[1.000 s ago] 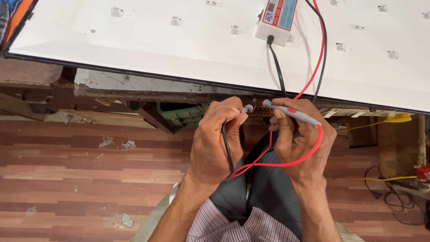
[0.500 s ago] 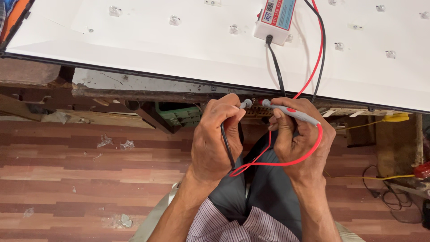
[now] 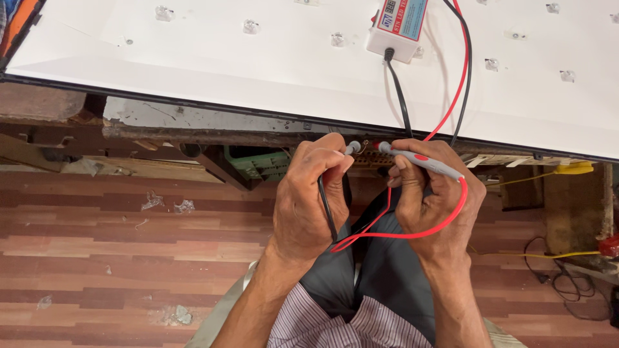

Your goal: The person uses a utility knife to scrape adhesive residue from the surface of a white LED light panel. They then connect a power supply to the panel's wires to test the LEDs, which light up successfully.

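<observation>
My left hand [image 3: 314, 193] is closed around a grey test probe with a black lead [image 3: 327, 212]; only the probe's tip shows above the fingers. My right hand [image 3: 431, 193] grips a grey probe [image 3: 422, 161] with a red lead [image 3: 419, 232] that loops under the hand. Both probe tips point toward each other at a small wire [image 3: 365, 147] just under the edge of a large white panel [image 3: 258, 64]. A small white tester box [image 3: 396, 29] lies on the panel, and the black and red leads run up to it.
Several small clear LED lenses [image 3: 250, 26] dot the panel. Below it are a worn wooden bench frame [image 3: 148, 132], a green crate [image 3: 258, 164], a wood-pattern floor [image 3: 97, 258] with scraps of clear wrap, and yellow and black cables [image 3: 554, 258] at the right.
</observation>
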